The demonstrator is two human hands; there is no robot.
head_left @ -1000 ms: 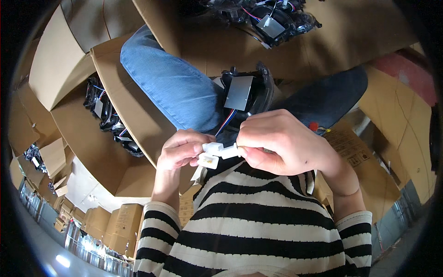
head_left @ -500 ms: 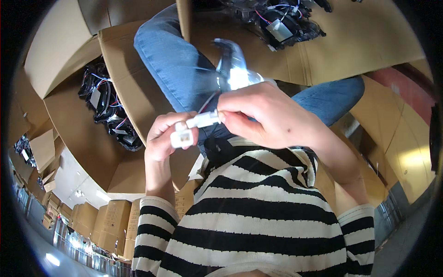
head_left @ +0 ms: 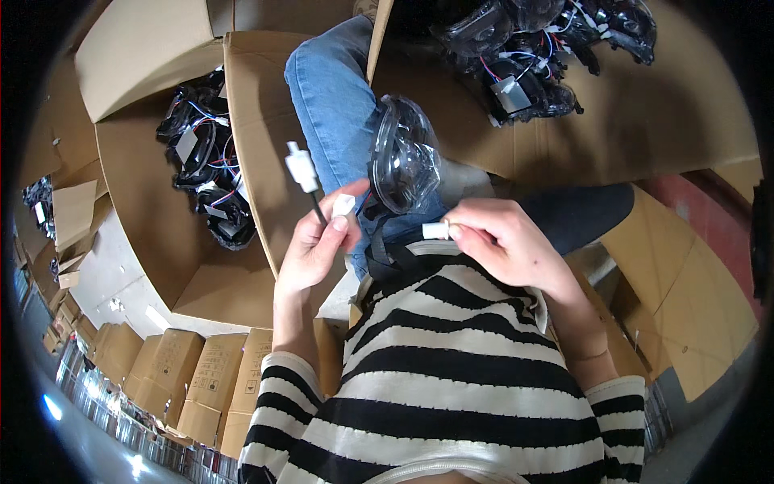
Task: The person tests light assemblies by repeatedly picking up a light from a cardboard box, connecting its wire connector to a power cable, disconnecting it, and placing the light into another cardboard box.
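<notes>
My left hand (head_left: 313, 246) pinches a small white plug connector (head_left: 344, 205) between thumb and fingers. A black cable rises from the same hand, ending in a larger white connector (head_left: 301, 167). My right hand (head_left: 508, 242), its fingers closed, holds another white connector (head_left: 435, 231), apart from those at the left hand. Beyond the hands a clear-lensed vehicle headlight (head_left: 403, 157) rests against my jeans-clad leg, unlit. Its wires are mostly hidden behind my left fingers.
An open cardboard box (head_left: 129, 194) on the left holds several black headlights (head_left: 201, 153) with wires. More headlights (head_left: 516, 68) lie on cardboard at the upper right. Closed cartons (head_left: 211, 375) line the lower left. A cardboard flap (head_left: 266, 137) stands beside my left leg.
The connectors, together between my hands before, are now apart, with my right hand moved rightward. The headlight has gone from lit to dark. A connector on a black cable now sticks up from my left hand.
</notes>
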